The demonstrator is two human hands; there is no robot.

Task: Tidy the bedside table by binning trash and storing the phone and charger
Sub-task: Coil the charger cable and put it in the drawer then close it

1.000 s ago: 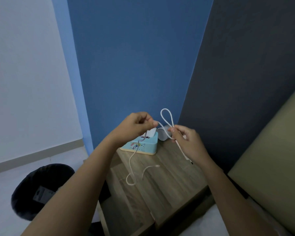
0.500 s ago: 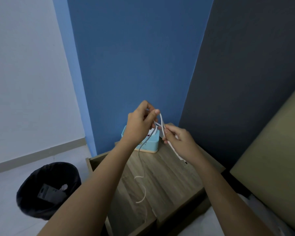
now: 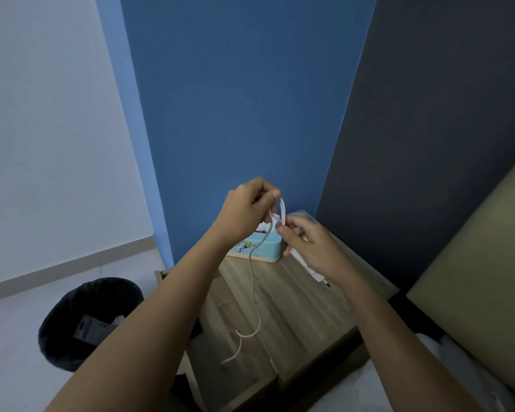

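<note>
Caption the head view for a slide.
Both hands, left and right, loop a white cable above the bedside table.

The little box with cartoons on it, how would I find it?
Look at the wooden bedside table in the blue-walled corner. At its back edge sits a small light-blue rectangular box, the only colourful, cartoon-printed thing there.

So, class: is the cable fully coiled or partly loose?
Partly loose: both hands pinch a loop of the cable up top; its tail hangs down.
</note>
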